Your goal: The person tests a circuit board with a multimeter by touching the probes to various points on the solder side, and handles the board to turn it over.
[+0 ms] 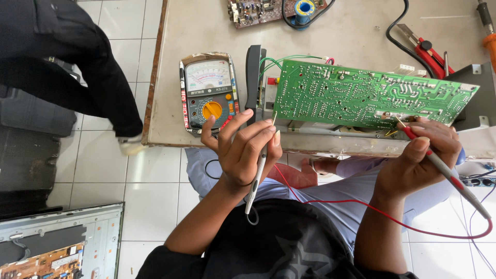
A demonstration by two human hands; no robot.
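Here, left hand [243,150] pinches white probe [257,178], right hand [418,163] red probe [439,165], touching green board [361,98].

The long green circuit board [372,98] has a glossy lacquered face with pale traces and dull solder dots. The grey-and-red plastic test probe [444,173] looks smooth, as does the slim grey plastic probe [257,175]. The analogue multimeter with orange dial [209,93] wears worn tape over matt plastic. The beige tabletop [351,36] is scuffed and matt.
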